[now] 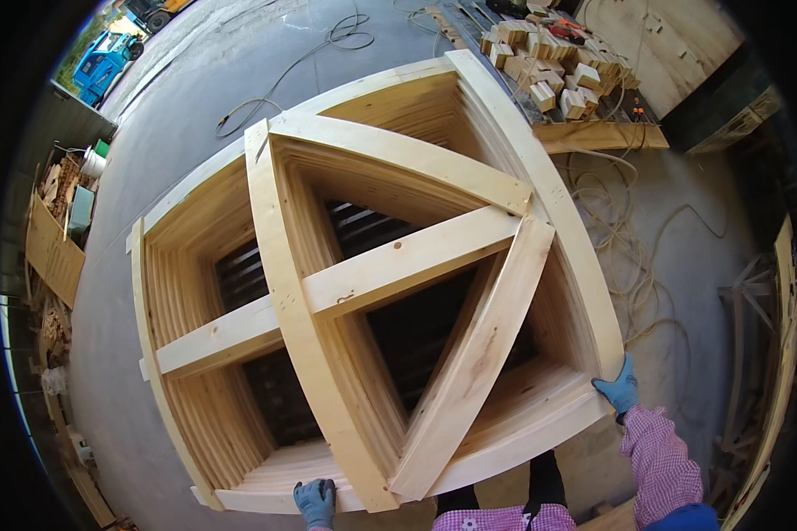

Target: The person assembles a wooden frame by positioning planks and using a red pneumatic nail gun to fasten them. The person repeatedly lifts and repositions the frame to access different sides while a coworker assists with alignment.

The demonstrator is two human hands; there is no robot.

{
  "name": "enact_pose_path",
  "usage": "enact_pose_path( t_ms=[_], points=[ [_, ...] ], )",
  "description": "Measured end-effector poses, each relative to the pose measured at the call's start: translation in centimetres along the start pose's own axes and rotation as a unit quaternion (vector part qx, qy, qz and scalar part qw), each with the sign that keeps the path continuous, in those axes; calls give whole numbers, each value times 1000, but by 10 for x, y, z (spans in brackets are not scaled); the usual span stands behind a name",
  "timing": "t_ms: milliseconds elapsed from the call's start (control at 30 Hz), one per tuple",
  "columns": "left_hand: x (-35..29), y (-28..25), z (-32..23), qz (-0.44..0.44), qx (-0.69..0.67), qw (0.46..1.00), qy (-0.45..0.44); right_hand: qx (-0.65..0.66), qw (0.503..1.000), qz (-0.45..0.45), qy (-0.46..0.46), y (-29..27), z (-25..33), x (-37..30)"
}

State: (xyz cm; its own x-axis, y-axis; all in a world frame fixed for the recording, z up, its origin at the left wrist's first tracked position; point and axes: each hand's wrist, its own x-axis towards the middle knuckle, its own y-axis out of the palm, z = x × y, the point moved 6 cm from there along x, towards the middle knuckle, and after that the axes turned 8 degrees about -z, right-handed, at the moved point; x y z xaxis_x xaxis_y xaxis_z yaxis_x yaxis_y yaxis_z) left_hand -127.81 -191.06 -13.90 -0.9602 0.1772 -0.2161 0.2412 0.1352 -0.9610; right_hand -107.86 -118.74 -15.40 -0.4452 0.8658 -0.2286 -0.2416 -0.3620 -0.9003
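A stack of wooden frames (398, 265) made of pale planks lies in front of me, with crossing and slanted braces on the top frame. My left hand (315, 503), in a blue-grey glove, has its fingers curled over the stack's near plank, left of the middle. At the near right corner, my right hand (622, 391), in a similar glove, grips the end of the right side plank (584, 252), its thumb pointing inward. The undersides of both hands' grips are hidden.
Wood blocks (553, 66) pile up on a table at the far right. Hoses (624, 239) coil on the floor on the right, and a cable (323, 49) lies beyond the stack. Wood scraps (58, 190) line the left wall. A blue vehicle (104, 66) stands far left.
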Motion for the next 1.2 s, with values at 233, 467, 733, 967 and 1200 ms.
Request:
enact_pose_path(
  t_ms=[233,467,733,967,1200],
  points=[
    [-1,-10,-15,11,-3,1000,-8,108,993,39,25,5,-4,18],
    [4,-13,-11,-8,-9,1000,-12,129,989,57,45,10,-17,21],
    [6,-6,-10,3,11,1000,26,71,997,2,-41,-6,19,11],
    [2,9,8,111,69,991,30,-56,997,52,29,-7,32,18],
    [36,-24,-60,-105,16,994,-33,296,909,258,138,-16,-19,40]
  ],
)
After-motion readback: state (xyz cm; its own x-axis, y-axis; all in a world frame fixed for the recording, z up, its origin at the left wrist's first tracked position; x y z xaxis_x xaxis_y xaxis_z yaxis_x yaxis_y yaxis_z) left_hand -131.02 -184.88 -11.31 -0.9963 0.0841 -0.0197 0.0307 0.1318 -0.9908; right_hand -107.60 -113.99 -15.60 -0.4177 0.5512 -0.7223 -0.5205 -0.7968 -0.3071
